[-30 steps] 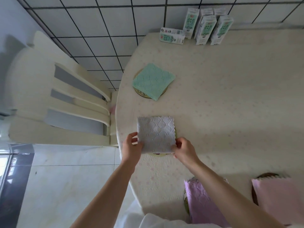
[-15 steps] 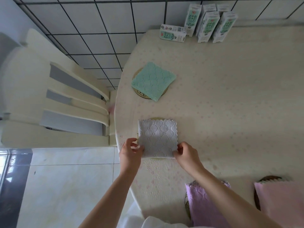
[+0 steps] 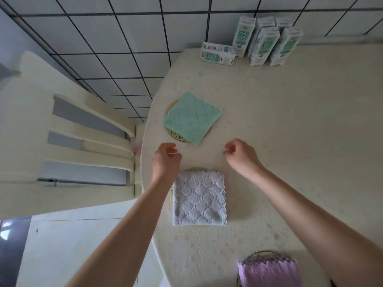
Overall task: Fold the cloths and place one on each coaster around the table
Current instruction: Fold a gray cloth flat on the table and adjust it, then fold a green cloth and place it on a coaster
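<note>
Head view: folded grey waffle-textured cloth (image 3: 199, 198) is seen laid on a yellow round coaster (image 3: 194, 169) at the table (image 3: 300, 141) edge, left hand (image 3: 166, 160) and right hand (image 3: 241, 155) loosely curled, empty, above it; placement judged complete, another cloth next required.

Near cloth (image 3: 199, 200): pale grey, diamond weave. Far cloth (image 3: 192, 118): mint green, scalloped quilting. Nearest cloth (image 3: 269, 272), bottom right: lilac. Tablecloth (image 3: 300, 141): cream, faint pink florets. Cartons (image 3: 267, 43): white and green. Wall tiles (image 3: 124, 38): pale, dark grout.
</note>
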The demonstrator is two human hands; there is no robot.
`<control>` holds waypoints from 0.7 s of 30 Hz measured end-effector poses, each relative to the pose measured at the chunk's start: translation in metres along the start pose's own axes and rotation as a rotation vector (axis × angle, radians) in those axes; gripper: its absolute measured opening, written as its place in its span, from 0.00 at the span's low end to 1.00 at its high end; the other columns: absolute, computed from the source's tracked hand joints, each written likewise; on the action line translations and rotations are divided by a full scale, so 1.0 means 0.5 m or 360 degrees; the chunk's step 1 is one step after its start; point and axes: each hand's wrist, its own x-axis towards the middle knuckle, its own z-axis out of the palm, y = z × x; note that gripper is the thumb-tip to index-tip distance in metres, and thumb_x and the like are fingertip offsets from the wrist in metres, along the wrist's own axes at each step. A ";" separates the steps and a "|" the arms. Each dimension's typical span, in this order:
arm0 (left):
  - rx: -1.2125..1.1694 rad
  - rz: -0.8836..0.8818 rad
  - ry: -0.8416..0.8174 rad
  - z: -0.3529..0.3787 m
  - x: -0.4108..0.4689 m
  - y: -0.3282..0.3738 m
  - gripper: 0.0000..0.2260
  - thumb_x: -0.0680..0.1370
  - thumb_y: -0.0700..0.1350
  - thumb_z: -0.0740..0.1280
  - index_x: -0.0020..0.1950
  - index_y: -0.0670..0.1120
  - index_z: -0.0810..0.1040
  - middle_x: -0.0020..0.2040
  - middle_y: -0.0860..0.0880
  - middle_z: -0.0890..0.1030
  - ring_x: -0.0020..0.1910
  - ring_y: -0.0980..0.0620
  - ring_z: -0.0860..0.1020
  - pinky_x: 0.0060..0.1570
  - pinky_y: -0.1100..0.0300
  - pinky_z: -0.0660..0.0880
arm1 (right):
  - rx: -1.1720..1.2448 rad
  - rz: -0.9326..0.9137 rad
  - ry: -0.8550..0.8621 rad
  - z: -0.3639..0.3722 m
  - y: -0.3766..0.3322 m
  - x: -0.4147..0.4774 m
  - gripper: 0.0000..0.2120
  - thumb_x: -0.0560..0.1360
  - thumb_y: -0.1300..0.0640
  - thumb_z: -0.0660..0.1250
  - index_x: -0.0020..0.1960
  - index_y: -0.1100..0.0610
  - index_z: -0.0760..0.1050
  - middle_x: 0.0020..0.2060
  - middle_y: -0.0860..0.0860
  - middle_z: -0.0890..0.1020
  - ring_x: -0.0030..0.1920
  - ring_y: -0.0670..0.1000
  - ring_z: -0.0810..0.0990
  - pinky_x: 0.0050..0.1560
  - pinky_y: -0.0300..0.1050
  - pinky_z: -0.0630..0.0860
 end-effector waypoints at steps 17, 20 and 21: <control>-0.1054 -0.0977 0.0061 0.074 0.110 0.103 0.07 0.71 0.36 0.69 0.37 0.40 0.71 0.29 0.45 0.67 0.23 0.52 0.60 0.28 0.59 0.58 | -0.0012 -0.0072 -0.0037 -0.029 -0.147 0.263 0.17 0.75 0.59 0.61 0.60 0.66 0.73 0.57 0.61 0.79 0.58 0.60 0.75 0.57 0.48 0.71; -0.1109 -0.0979 0.0094 0.074 0.114 0.111 0.08 0.72 0.36 0.69 0.36 0.40 0.71 0.29 0.46 0.67 0.25 0.52 0.62 0.29 0.59 0.61 | 0.0032 0.0005 -0.0164 -0.031 -0.159 0.272 0.17 0.75 0.55 0.61 0.52 0.70 0.77 0.45 0.61 0.81 0.47 0.60 0.79 0.43 0.49 0.74; -0.1129 -0.0984 0.0094 0.072 0.114 0.114 0.08 0.72 0.36 0.69 0.35 0.40 0.71 0.29 0.47 0.67 0.25 0.52 0.62 0.29 0.59 0.61 | 0.0068 0.0048 -0.0233 -0.032 -0.163 0.275 0.16 0.75 0.54 0.61 0.48 0.68 0.77 0.39 0.58 0.79 0.43 0.57 0.77 0.37 0.46 0.70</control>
